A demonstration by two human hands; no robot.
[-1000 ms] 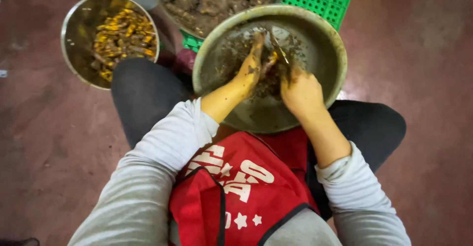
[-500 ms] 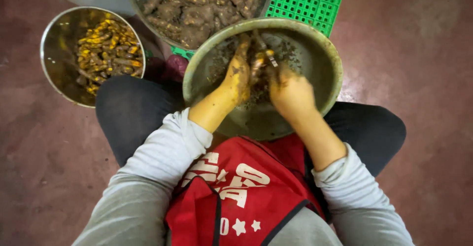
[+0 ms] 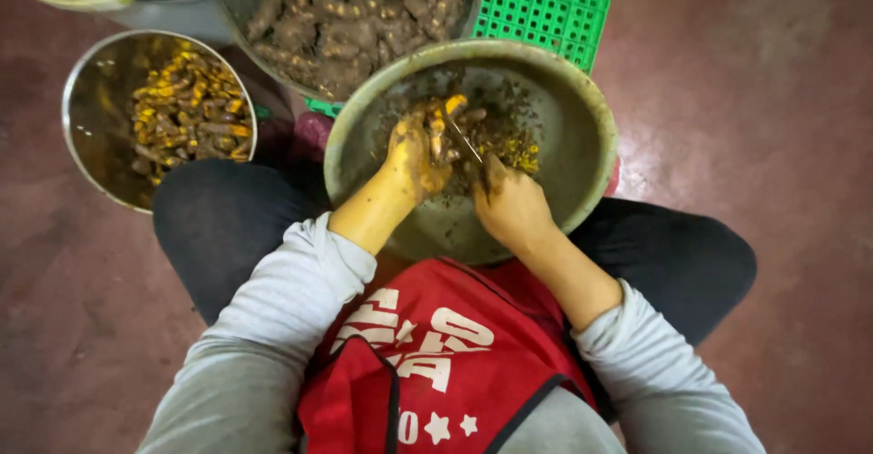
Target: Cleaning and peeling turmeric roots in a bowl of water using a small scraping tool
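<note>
While bracing a wide metal basin (image 3: 582, 118) on the lap to catch scrapings, the left hand (image 3: 414, 159) is pinching a yellow root (image 3: 438, 119) as the right hand (image 3: 511, 207) is gripping a thin blade (image 3: 464, 138).

Over the metal basin (image 3: 582, 127) on our lap, our left hand (image 3: 414, 159) grips a yellow root (image 3: 444, 118) while our right hand (image 3: 509, 204) holds a thin blade (image 3: 464, 140) against it; peeled roots fill the steel bowl (image 3: 91, 99) nearby.

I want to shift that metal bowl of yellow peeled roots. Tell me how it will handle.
The steel bowl looks rigid; its rounded wall may rock if pushed. The peeled roots heaped toward one side would probably slide about. It is likely heavyish.
</note>
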